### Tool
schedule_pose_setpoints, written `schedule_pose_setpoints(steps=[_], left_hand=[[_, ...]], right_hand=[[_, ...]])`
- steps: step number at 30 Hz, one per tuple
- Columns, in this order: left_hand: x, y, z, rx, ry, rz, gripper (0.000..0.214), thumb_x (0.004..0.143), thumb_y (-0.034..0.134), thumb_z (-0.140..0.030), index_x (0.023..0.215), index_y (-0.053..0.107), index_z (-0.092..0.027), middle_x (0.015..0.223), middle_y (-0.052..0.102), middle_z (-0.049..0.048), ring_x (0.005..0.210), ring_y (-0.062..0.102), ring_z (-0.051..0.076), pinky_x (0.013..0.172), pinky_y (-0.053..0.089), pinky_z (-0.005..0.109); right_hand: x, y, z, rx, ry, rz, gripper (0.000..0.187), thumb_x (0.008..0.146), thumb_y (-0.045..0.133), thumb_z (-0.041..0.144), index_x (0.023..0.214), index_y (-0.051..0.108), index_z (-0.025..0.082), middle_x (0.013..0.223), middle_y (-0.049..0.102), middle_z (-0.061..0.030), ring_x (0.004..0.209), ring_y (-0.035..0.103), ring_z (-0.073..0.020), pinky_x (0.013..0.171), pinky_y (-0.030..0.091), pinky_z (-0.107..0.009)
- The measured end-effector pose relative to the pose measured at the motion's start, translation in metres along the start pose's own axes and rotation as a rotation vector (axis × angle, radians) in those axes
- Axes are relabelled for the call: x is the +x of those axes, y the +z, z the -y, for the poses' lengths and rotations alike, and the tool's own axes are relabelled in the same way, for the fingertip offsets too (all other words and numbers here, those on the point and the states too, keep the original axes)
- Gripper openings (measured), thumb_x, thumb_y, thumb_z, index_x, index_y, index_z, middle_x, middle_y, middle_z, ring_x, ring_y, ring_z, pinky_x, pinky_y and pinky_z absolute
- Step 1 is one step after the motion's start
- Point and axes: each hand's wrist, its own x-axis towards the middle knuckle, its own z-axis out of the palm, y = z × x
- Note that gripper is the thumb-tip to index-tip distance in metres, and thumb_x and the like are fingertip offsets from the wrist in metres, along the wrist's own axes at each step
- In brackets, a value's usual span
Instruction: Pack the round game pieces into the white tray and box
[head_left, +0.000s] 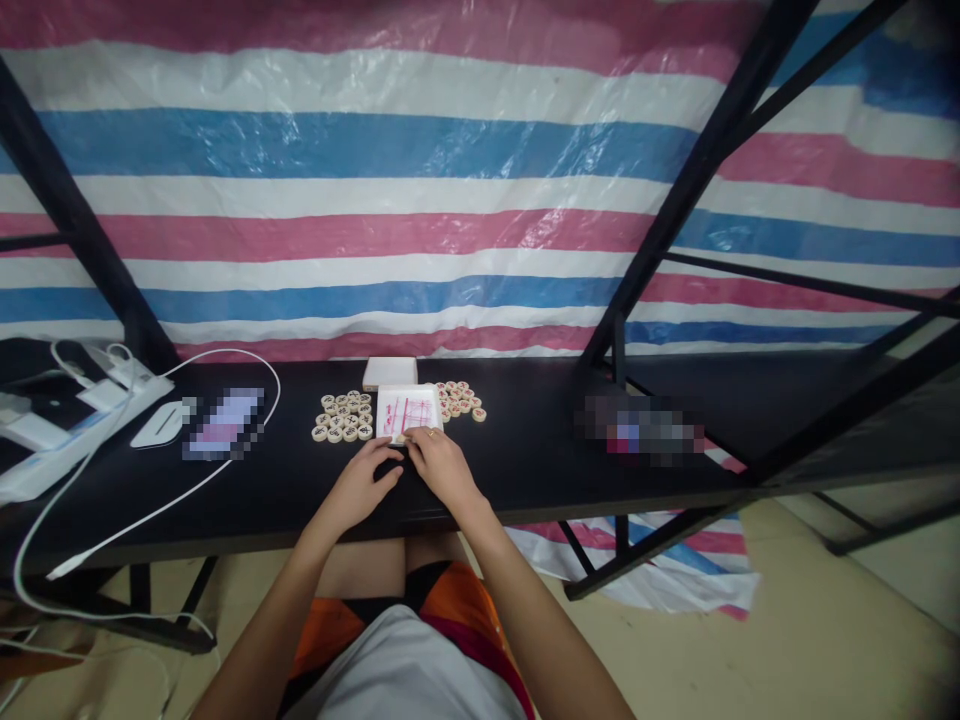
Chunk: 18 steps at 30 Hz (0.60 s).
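Note:
A shallow white box [382, 398] sits on the black table before me. Inside it lies a folded sheet with red lines [409, 412]. My right hand [440, 465] has its fingers bent over the box's near edge; whether a small piece is under the fingertips I cannot tell. Beside it, my left hand [365, 482] touches the near left corner, its thumb and fingers apart. Xiangqi pieces with dark characters [345, 418] stand in rows left of the box. More pieces, with red characters [459, 400], are grouped on its right. Behind it rests a white lid [390, 372].
A blurred phone [225, 424] and a white flat device [159, 424] lie left, with a white cable [150, 515] and power strip [82, 425]. A blurred dark item [637, 428] is at the right. Black frame posts [667, 210] and a striped sheet [375, 150] rise behind.

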Motion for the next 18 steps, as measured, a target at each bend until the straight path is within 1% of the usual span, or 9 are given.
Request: schedule_pose_setpoints(steps=[3,7,13,18], left_hand=[[-0.0003,-0.0004,-0.0007,0.005,-0.004,0.004,0.023,0.085,0.051,-0.031,0.099,0.066,-0.021,0.13,0.051,0.0083,0.119,0.05,0.024,0.102,0.04,0.04],[-0.0012,-0.0008,-0.0024,0.014,-0.008,0.008,0.023,0.085,0.051,-0.03,0.099,0.066,-0.021,0.131,0.051,0.0081,0.12,0.05,0.024,0.101,0.041,0.04],[-0.0007,-0.0008,-0.0021,0.018,-0.008,0.008,0.023,0.085,0.051,-0.03,0.099,0.066,-0.021,0.131,0.051,0.0078,0.118,0.052,0.024,0.102,0.04,0.04],[-0.0013,-0.0014,-0.0018,0.013,-0.008,0.012,0.023,0.085,0.05,-0.03,0.1,0.065,-0.021,0.132,0.05,0.0082,0.119,0.051,0.024,0.101,0.041,0.04]], right_hand=[[-0.0006,0.0004,-0.0006,0.006,0.021,-0.027,0.026,0.092,0.042,0.017,0.109,0.061,0.02,0.1,0.065,-0.0074,0.093,0.059,-0.0191,0.081,0.046,-0.029],[-0.0008,0.0,-0.0007,-0.032,0.059,-0.059,0.027,0.091,0.042,0.015,0.106,0.063,0.019,0.102,0.064,-0.0076,0.095,0.057,-0.0189,0.083,0.046,-0.028],[-0.0017,-0.0028,0.002,-0.067,0.127,-0.036,0.021,0.089,0.046,0.017,0.099,0.065,0.019,0.096,0.066,-0.0065,0.091,0.058,-0.0195,0.079,0.046,-0.027],[-0.0021,-0.0041,0.0012,0.02,0.192,-0.02,0.023,0.089,0.046,0.017,0.102,0.065,0.02,0.099,0.067,-0.0064,0.087,0.062,-0.0174,0.077,0.045,-0.025]])
